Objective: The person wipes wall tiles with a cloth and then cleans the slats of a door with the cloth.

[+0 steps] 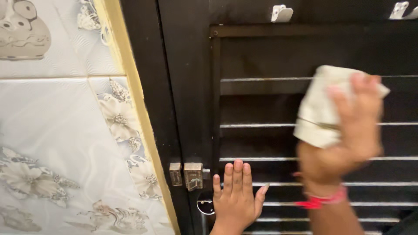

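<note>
My right hand (348, 135) presses a folded pale cloth (322, 109) against the slats of a black louvered door (261, 56), at the right of the view. The hand is blurred. A red band (322, 201) circles its wrist. My left hand (237, 196) lies flat on the lower slats with fingers together, holding nothing. It rests just right of a metal latch (191, 175) and a round keyhole plate (204, 204).
The black door frame (148, 87) runs down the middle. Left of it is a wall of white tiles with flower patterns (65, 130), edged by a yellowish strip (139, 109). Two white hooks (281, 13) sit above the door panel.
</note>
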